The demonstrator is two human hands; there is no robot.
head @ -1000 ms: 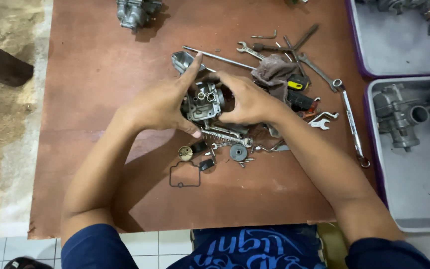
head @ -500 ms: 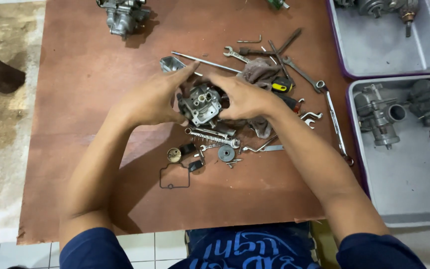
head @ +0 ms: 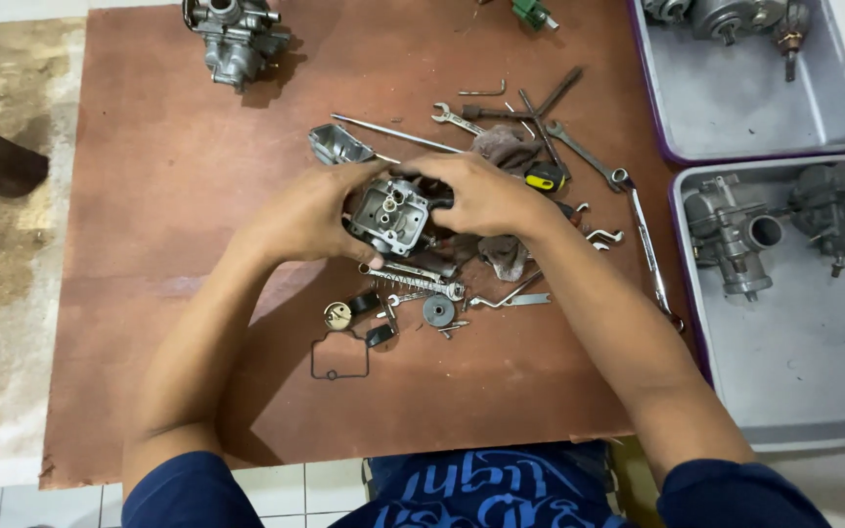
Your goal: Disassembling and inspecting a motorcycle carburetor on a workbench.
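Observation:
My left hand and my right hand both grip a small grey metal carburetor body, held just above the brown board with its open underside facing up. The left hand wraps its left side, the right hand covers its top right corner. Under and in front of it lie small loose parts: a spring and screws, a round disc, a brass float piece and a thin black gasket.
Wrenches, a hex key and a rag lie behind the hands. A metal bowl cover is at the left of them. Another carburetor stands far left. Two grey trays with carburetors sit at the right.
The hands have stayed on the carburetor body and turned it slightly; the view has shifted a little, and the loose parts on the board have not moved.

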